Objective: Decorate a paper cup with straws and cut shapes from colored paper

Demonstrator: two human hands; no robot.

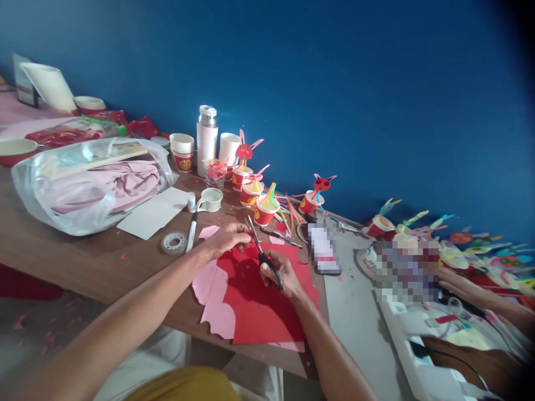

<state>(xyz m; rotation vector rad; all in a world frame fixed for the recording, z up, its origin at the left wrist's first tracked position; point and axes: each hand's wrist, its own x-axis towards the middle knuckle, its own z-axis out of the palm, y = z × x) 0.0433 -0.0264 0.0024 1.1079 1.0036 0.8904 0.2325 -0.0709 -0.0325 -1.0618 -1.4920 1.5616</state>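
Note:
My right hand (281,273) is closed around the black handles of a pair of scissors (272,268), whose blades are parted and point up and left. Just left of the blades, my left hand (232,238) pinches its fingertips together; whatever lies between them is too small to make out. Beneath both hands a red paper sheet (267,320) lies on the table, over pink paper (219,312) with wavy cut edges. A dark, slim tool (281,237) rests just beyond the red sheet. Nearby stands a red-and-white paper cup (266,210) holding coloured strips.
To the left lie a tape roll (173,243), a white marker (191,233), white card (156,211) and a plastic bag (96,186). A bottle (207,142) stands behind. Rightward are a phone (324,250), a power strip (401,340) and another person's arm (485,295).

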